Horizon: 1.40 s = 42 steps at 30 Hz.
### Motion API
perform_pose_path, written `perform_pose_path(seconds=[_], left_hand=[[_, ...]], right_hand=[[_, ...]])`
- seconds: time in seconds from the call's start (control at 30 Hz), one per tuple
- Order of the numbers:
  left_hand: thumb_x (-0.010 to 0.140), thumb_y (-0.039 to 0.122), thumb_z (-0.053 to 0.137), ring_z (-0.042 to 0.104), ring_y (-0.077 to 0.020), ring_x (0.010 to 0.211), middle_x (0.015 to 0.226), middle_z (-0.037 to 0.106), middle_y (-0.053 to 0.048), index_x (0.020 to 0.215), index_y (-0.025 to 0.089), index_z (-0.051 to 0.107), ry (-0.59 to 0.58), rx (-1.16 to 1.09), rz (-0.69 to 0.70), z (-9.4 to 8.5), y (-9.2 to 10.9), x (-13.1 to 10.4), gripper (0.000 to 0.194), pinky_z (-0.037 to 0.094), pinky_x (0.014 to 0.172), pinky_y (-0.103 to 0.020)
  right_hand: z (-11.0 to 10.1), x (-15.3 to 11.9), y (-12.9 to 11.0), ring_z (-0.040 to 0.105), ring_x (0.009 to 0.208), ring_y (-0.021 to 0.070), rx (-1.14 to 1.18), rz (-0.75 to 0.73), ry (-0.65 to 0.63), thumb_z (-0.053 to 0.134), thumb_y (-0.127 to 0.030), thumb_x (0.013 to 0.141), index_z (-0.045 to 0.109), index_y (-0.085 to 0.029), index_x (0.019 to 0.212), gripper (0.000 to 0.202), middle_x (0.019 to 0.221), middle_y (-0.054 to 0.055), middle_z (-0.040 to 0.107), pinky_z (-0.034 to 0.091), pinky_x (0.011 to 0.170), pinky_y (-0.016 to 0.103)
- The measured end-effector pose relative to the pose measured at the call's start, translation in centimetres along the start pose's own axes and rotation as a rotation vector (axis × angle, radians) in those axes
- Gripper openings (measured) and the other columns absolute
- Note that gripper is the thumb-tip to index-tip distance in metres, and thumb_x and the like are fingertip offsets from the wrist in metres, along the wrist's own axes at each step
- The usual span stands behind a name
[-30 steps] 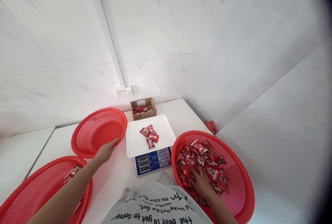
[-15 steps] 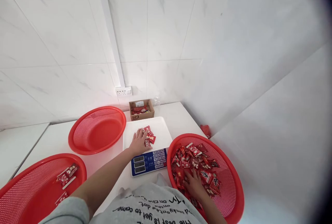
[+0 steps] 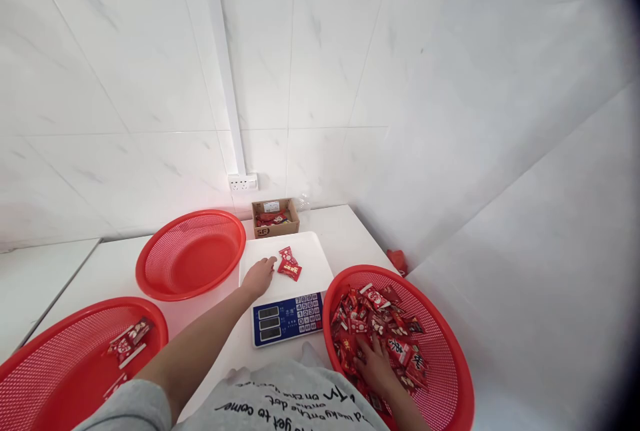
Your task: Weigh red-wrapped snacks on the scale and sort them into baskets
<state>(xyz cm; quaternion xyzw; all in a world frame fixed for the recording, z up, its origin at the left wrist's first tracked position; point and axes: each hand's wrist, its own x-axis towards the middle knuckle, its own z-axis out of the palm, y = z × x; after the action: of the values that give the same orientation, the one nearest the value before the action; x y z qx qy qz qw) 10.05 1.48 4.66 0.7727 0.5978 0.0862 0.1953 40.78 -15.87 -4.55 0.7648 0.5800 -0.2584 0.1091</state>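
Note:
My left hand (image 3: 259,278) is over the white plate of the scale (image 3: 313,248), just left of red candy packets (image 3: 289,265). Its fingers are drawn together; whatever they hold, if anything, is too small or hidden to name. The scale's blue keypad panel (image 3: 287,320) faces me. My right hand (image 3: 375,363) lies with its fingers spread on the heap of red packets (image 3: 400,350) inside the right red basket (image 3: 453,351). Nothing is visibly held in it.
Behind the scale stands a small cardboard box (image 3: 276,229) with red packets. To the left are a red basket (image 3: 203,258) and a nearer one (image 3: 75,338) with a few packets. A red item (image 3: 397,260) lies by the right wall.
My left hand has drawn back leftward off the packets, and its fingers have closed. Fewer packets show on the scale. The view has tilted up slightly.

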Motion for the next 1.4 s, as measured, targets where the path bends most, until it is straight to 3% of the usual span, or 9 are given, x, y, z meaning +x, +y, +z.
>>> perform_pose_path(seconds=[0.17, 0.37, 0.67, 0.77, 0.87, 0.97, 1.13, 1.27, 1.4], left_hand=[[0.087, 0.017, 0.044, 0.062, -0.0192, 0.097, 0.109, 0.064, -0.009, 0.120, 0.020, 0.050, 0.141, -0.092, -0.107, -1.5, -1.5, -0.5, 0.034, 0.046, 0.083, -0.030], [0.091, 0.027, 0.034, 0.058, -0.0249, 0.106, 0.127, 0.053, -0.013, 0.127, 0.021, 0.044, 0.333, -0.096, -0.321, -5.6, -5.6, -2.3, 0.038, 0.048, 0.076, -0.034], [0.089, 0.032, 0.038, 0.061, -0.0279, 0.104, 0.123, 0.055, -0.022, 0.136, 0.008, 0.033, 0.344, -0.034, -0.517, -7.1, -10.4, -4.5, 0.054, 0.052, 0.076, -0.037], [0.090, 0.036, 0.037, 0.043, -0.0351, 0.127, 0.138, 0.044, -0.025, 0.138, 0.007, 0.031, 0.335, 0.026, -0.445, -5.8, -9.3, -3.6, 0.057, 0.042, 0.095, -0.049], [0.088, 0.034, 0.043, 0.026, -0.0294, 0.139, 0.147, 0.038, -0.016, 0.137, 0.014, 0.038, 0.269, 0.063, -0.250, -3.5, -6.8, -2.2, 0.052, 0.025, 0.111, -0.046], [0.085, 0.038, 0.052, 0.025, -0.0247, 0.141, 0.150, 0.036, -0.009, 0.137, 0.022, 0.041, 0.134, 0.082, -0.015, -1.1, -3.5, -1.0, 0.055, 0.021, 0.114, -0.040], [0.088, 0.042, 0.047, 0.010, -0.0300, 0.144, 0.157, 0.017, -0.012, 0.146, 0.020, 0.026, -0.093, 0.191, 0.250, 0.7, 1.2, 1.2, 0.065, 0.015, 0.114, -0.049], [0.083, 0.045, 0.054, 0.015, -0.0300, 0.143, 0.153, 0.029, -0.011, 0.140, 0.024, 0.037, -0.151, 0.216, 0.312, 0.5, 2.8, 3.1, 0.063, 0.014, 0.113, -0.050], [0.083, 0.046, 0.052, 0.042, -0.0323, 0.126, 0.136, 0.048, -0.014, 0.126, 0.022, 0.052, -0.188, 0.235, 0.273, 0.1, 2.9, 3.6, 0.049, 0.037, 0.099, -0.047]], right_hand=[[-0.3, -0.2, -0.1, 0.018, 0.142, 0.0293, 0.006, 0.022, -0.017, 0.042, -0.031, 0.084, 0.040, -0.017, 0.141, 0.058, 0.153, 0.015, 0.025, 0.015, 0.114, 0.042], [-0.3, -0.3, -0.2, 0.022, 0.141, 0.0319, -0.023, 0.028, 0.002, 0.042, -0.031, 0.083, 0.042, -0.019, 0.140, 0.058, 0.152, 0.014, 0.027, 0.016, 0.114, 0.041], [-0.8, -0.7, -0.4, 0.022, 0.141, 0.0324, -0.030, 0.042, -0.024, 0.040, -0.032, 0.085, 0.039, -0.020, 0.141, 0.058, 0.152, 0.012, 0.026, 0.017, 0.113, 0.041], [-0.7, -0.6, -0.4, 0.021, 0.141, 0.0328, -0.013, 0.027, -0.017, 0.041, -0.031, 0.085, 0.039, -0.019, 0.141, 0.058, 0.152, 0.013, 0.027, 0.017, 0.113, 0.042], [-0.6, -0.5, -0.3, 0.018, 0.142, 0.0322, -0.002, 0.005, -0.005, 0.042, -0.030, 0.084, 0.041, -0.017, 0.140, 0.057, 0.151, 0.014, 0.028, 0.016, 0.114, 0.042], [-0.6, -0.5, -0.3, 0.016, 0.143, 0.0315, 0.028, 0.020, -0.001, 0.042, -0.030, 0.083, 0.042, -0.017, 0.139, 0.057, 0.153, 0.013, 0.027, 0.015, 0.114, 0.042], [-0.7, -0.6, -0.4, 0.011, 0.143, 0.0314, 0.060, 0.019, -0.005, 0.043, -0.032, 0.082, 0.041, -0.017, 0.140, 0.060, 0.154, 0.012, 0.024, 0.013, 0.114, 0.043], [-0.3, -0.3, -0.1, 0.014, 0.143, 0.0325, 0.064, 0.033, 0.000, 0.043, -0.031, 0.082, 0.041, -0.018, 0.140, 0.059, 0.154, 0.012, 0.023, 0.014, 0.113, 0.044], [0.2, 0.0, 0.1, 0.015, 0.143, 0.0324, 0.075, 0.024, 0.013, 0.044, -0.031, 0.082, 0.040, -0.019, 0.141, 0.060, 0.154, 0.012, 0.023, 0.014, 0.113, 0.044]])
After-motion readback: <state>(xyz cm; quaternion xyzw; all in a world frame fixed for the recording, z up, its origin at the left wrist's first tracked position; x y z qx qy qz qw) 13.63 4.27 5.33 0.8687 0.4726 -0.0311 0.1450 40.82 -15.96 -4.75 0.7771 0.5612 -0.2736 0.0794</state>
